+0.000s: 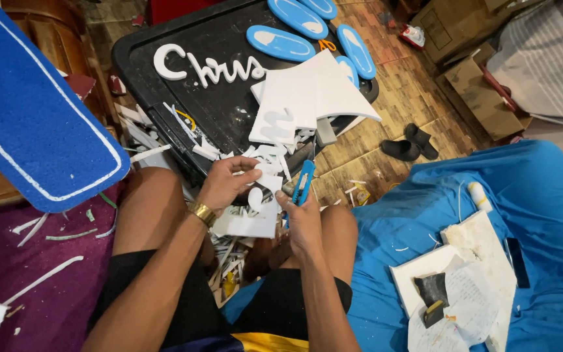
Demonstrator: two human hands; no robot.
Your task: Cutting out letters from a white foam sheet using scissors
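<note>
Left hand (pixel 226 184), centre of frame, is pinching a white foam piece (pixel 253 215) w/ fingers curled tight on its top edge; gold bracelet (pixel 201 212) is sitting on that wrist. Right hand (pixel 302 218), just right of it, is gripping a blue utility knife (pixel 303 182), fingers wrapped round the handle, tip resting at the foam piece's right edge. Foam piece is hanging over the knees, centre frame. Above the hands, white scraps (pixel 265 156) are piling at the edge of a black table (pixel 226 107). On it, white cut-out letters (pixel 210 65) upper centre-left, foam sheets (pixel 311 94) beside them, blue oval shapes (pixel 281 42) at top. Blue board (pixel 30 107) is filling upper left. Blue cloth (pixel 535 195) w/ papers (pixel 464 287) is lying lower right; black slippers (pixel 410 143) are on the floor, right of centre.
</note>
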